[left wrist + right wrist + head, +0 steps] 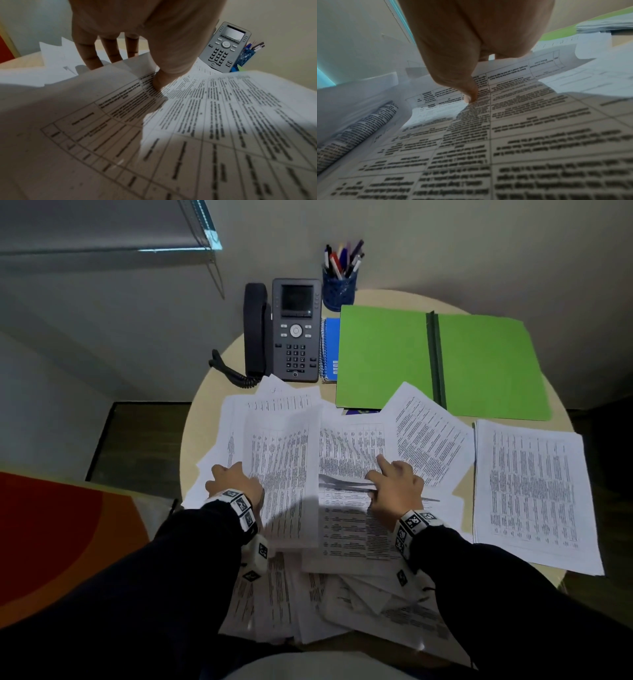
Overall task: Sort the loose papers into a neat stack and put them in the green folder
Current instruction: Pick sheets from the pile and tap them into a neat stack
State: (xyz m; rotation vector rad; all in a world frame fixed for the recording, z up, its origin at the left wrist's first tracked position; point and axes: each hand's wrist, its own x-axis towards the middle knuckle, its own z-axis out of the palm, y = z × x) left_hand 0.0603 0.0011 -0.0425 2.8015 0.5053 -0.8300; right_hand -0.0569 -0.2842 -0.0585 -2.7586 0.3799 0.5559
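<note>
White printed sheets filled the grip: the left hand (233,481) pinched a lifted sheaf of papers (284,474) by its left edge, thumb (164,79) pressed on the printed top, fingers (89,54) down behind it. That sheaf stood tilted up off the heap, bowed along its length. The right hand (394,487) lay on a table-printed sheet (352,450) just beside, thumb tip (471,96) pressing the page; other fingers looked curled at the sheet's edge, but the wrist view was too blurry to say whether they'd got hold of it – can't tell. Under & around both hands, loose papers (342,604) sprawled over the near half of the round beige table (205,392), overlapping at odd angles. On the right sat a squared-up stack (534,494), apart from the mess. Beyond it the green folder (387,354) lay open & flat at the far right, one angled sheet (428,433) overlapping its near edge. Left of the folder: blue spiral notebook (330,347), partly tucked under it, then a grey desk phone (294,330). Blue mesh pen cup (339,289) stood at the back edge, by the wall.
</note>
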